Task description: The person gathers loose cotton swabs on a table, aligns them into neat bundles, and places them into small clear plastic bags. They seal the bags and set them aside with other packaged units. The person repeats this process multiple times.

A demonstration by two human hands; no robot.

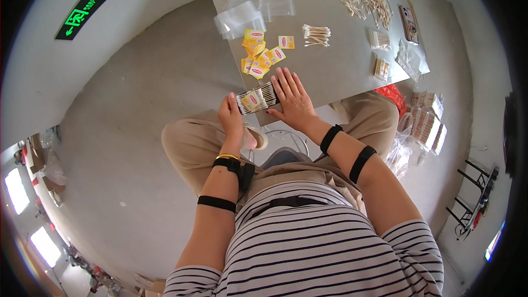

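At table edge, both hands (231,114) (294,99) press flat clear swab pack (256,99)

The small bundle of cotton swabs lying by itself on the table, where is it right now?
In the head view, the small bundle of cotton swabs lies mid-table, right of the yellow label cards, left of the packed swab bags, beyond the right hand.

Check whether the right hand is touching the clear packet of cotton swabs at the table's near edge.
Touching. In the head view the right hand lies flat with its fingers on the right end of the swab packet, while the left hand grips the other end.
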